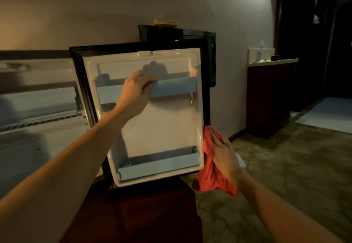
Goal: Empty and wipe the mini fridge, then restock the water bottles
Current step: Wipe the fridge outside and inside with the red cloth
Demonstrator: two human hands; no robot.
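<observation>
Red cloth [211, 168] — beside door edge [202, 128]

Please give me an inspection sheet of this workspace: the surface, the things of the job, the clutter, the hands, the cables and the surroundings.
Surface: dark red cabinet top under the mini fridge.
Job's things: fridge door open, upper door shelf and lower door shelf look empty; wire rack inside, blurred; red cloth; water bottles not seen.
Clutter: nothing seen.
Hands: left hand grips the upper door shelf; right hand holds the red cloth beside the door's edge.
Cables: nothing seen.
Surroundings: wall, patterned carpet, dark side counter, doorway.
</observation>
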